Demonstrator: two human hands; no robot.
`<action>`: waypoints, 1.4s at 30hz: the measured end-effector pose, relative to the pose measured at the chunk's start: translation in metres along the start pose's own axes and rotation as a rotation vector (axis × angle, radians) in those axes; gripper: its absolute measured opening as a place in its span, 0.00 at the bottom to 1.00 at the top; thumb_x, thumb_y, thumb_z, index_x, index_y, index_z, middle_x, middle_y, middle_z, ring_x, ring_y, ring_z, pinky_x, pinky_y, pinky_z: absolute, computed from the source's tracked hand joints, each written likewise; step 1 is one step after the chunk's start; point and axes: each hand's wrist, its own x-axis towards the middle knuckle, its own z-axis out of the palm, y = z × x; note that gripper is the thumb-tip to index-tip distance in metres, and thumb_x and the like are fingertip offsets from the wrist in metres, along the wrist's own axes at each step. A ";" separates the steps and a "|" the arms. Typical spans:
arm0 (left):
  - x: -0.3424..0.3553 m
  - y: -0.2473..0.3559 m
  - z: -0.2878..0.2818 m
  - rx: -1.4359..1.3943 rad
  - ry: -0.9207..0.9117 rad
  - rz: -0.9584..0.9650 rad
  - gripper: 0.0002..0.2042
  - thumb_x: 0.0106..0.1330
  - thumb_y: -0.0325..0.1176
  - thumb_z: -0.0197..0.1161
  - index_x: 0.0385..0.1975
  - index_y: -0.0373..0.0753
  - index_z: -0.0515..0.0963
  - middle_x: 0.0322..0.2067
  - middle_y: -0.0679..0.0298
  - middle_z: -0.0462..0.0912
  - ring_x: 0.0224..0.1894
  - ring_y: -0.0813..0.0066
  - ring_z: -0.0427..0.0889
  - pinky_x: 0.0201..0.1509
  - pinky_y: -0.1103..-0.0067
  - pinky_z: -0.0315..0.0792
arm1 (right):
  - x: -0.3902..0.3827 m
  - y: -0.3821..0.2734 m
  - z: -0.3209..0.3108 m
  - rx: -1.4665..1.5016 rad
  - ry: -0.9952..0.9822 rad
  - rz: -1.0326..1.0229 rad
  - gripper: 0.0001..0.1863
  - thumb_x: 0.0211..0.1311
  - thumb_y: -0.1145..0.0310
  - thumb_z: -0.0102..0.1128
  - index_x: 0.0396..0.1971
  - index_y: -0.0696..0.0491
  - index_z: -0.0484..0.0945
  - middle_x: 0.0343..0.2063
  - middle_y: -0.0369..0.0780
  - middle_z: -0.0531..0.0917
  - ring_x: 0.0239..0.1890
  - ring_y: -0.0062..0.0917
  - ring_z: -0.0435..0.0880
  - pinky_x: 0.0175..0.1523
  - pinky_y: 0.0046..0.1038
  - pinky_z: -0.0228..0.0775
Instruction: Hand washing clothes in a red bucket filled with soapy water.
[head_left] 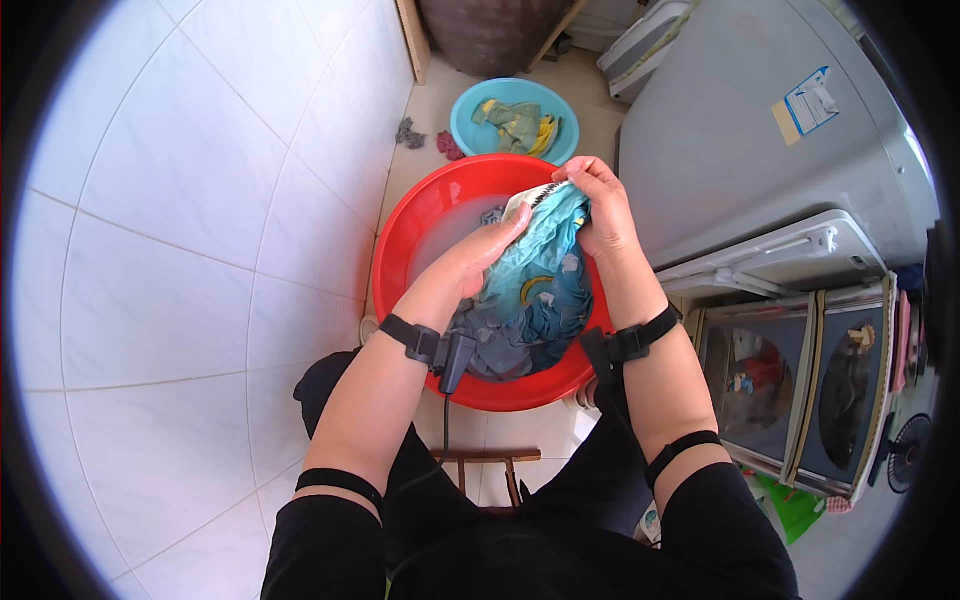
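Observation:
My left hand (495, 245) and my right hand (600, 210) are both closed on a wet turquoise garment (545, 235) with a white, dark-patterned edge, lifted over a red plastic basin (410, 215). My right fingers grip its top corner, while my left thumb presses on the white part a little lower. In the basin lie soaked grey and dark teal clothes (490, 345) in cloudy water, one with a yellow curved band.
Behind is a light blue basin (465, 115) with green and yellow cloth, beside small dark and red cloths (449, 146). A tiled wall (160, 300) borders the left; a grey appliance (750, 150), glass-fronted cabinet (750, 410) and small fan (910, 450) line the right.

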 end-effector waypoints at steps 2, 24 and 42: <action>0.006 -0.005 -0.010 0.277 0.081 0.257 0.29 0.70 0.50 0.66 0.62 0.34 0.73 0.53 0.59 0.83 0.54 0.71 0.82 0.59 0.70 0.75 | -0.002 -0.007 -0.005 0.050 -0.029 0.015 0.05 0.69 0.70 0.59 0.39 0.56 0.78 0.38 0.41 0.84 0.42 0.26 0.82 0.52 0.28 0.76; 0.020 0.009 -0.029 -0.251 0.308 0.428 0.17 0.77 0.45 0.57 0.52 0.38 0.76 0.47 0.57 0.84 0.50 0.68 0.83 0.56 0.69 0.78 | -0.015 0.020 0.030 -0.050 -0.198 0.047 0.21 0.47 0.89 0.50 0.42 0.57 0.79 0.44 0.40 0.83 0.45 0.27 0.82 0.51 0.26 0.76; 0.062 -0.050 -0.102 -0.530 -0.080 0.436 0.10 0.74 0.37 0.57 0.41 0.38 0.81 0.33 0.65 0.83 0.35 0.75 0.80 0.37 0.75 0.74 | -0.063 0.084 0.097 -1.160 -0.080 -0.476 0.17 0.65 0.55 0.65 0.29 0.54 0.76 0.33 0.46 0.80 0.34 0.44 0.82 0.38 0.40 0.75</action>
